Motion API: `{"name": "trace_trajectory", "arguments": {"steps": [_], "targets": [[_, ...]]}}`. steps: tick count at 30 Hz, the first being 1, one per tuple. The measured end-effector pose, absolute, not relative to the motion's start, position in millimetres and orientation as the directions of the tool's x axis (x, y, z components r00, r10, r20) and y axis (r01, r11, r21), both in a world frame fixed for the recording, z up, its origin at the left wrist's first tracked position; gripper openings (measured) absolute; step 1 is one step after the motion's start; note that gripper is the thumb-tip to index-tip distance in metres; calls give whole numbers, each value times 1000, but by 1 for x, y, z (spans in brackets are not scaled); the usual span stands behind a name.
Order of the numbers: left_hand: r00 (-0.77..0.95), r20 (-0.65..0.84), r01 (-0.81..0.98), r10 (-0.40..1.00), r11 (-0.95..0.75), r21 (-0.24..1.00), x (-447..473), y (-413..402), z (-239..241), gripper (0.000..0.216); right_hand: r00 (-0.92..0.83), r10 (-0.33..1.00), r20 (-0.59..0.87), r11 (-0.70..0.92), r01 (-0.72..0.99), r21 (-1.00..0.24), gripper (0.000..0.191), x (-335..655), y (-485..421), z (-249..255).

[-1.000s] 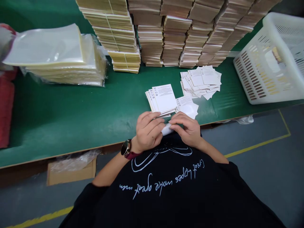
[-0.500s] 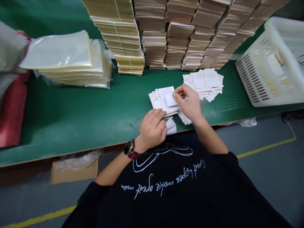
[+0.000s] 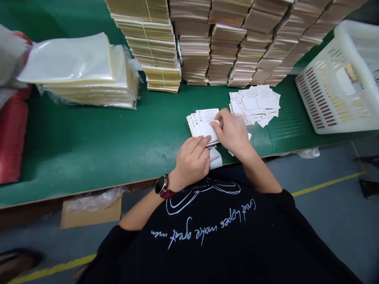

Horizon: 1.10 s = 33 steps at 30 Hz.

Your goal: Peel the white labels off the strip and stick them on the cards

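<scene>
Fingers together, my left hand (image 3: 193, 157) presses on the front edge of a fanned stack of printed white cards (image 3: 204, 116). Its thumb is partly hidden. On the right side of that stack, my right hand (image 3: 233, 132) pinches a small blank white paper slip (image 3: 212, 131) between thumb and forefinger; the slip's edges blend into the card beneath. A folded white paper (image 3: 215, 159) lies by the table edge, just right of my left hand. Behind my right hand is a loose pile of similar printed cards (image 3: 257, 101), with a few more partly covered by that hand.
Tall stacks of paper bundles (image 3: 194, 59) line the back of the green table (image 3: 118, 146). Clear plastic sleeves (image 3: 77, 63) lie piled at the left, beside a red bundle (image 3: 13, 138). A white plastic basket (image 3: 322, 90) stands at the right.
My right hand has lowered the paper slip from above the cards down against the top card, moving slightly left and down. My left hand stays on the stack.
</scene>
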<state>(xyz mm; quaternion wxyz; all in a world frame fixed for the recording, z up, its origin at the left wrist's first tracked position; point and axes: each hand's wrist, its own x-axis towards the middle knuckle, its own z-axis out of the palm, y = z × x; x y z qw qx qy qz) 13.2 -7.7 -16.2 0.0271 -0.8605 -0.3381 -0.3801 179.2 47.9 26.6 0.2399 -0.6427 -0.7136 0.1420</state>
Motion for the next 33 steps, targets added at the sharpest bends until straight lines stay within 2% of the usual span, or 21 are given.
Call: {"name": "trace_trajectory", "arguments": {"steps": [2,4,7,9,11,13,14,16,17,18,21,23,25,26,29,31,33], "targets": [[475,680,607,558,-768,206,14,-7,-16,8,7,985,174,78,876,-477,34,183,49,29],[471,686,610,554,-767,201,14,-6,-18,7,32,992,125,35,865,-501,40,188,52,26],[455,706,597,543,-774,211,13,-6,-20,12,-26,999,42,46,787,-615,23,194,56,17],[420,734,564,534,-787,250,10,-7,-22,18,-18,997,80,68,733,-676,12,200,55,14],[373,752,524,543,-792,313,5,-9,-22,23,12,994,110,65,739,-670,9,210,48,16],[326,754,502,570,-780,373,1,-11,-22,24,-2,997,77,45,825,-563,17,222,36,24],[308,753,497,582,-773,394,-1,-11,-22,24,-16,998,61,42,885,-463,23,228,28,29],[288,749,496,597,-762,416,-3,-12,-22,23,-29,993,118,59,962,-268,37,234,12,39],[286,745,500,603,-757,421,-3,-12,-22,23,-71,986,149,105,967,-233,42,234,3,43],[287,737,507,612,-750,425,-3,-12,-22,23,-140,976,167,181,947,-266,44,231,-5,46],[298,703,535,646,-723,437,-2,-12,-22,27,-373,905,205,419,698,-581,29,215,-24,47],[292,700,546,652,-715,437,-2,-13,-21,26,-362,894,265,430,524,-735,13,203,-31,43],[244,717,574,653,-693,435,-2,-14,-20,15,-280,918,282,385,449,-806,3,196,-33,37],[220,730,588,646,-685,429,-2,-15,-20,8,-258,928,269,360,435,-825,3,194,-33,34],[278,751,559,598,-737,380,-2,-17,-21,22,-283,922,264,372,457,-808,8,193,-33,28],[363,736,496,572,-787,367,-2,-17,-22,19,-299,883,361,468,514,-718,12,193,-33,26],[368,719,472,590,-785,402,-1,-17,-21,14,-288,808,515,579,556,-596,14,192,-33,26]]}}
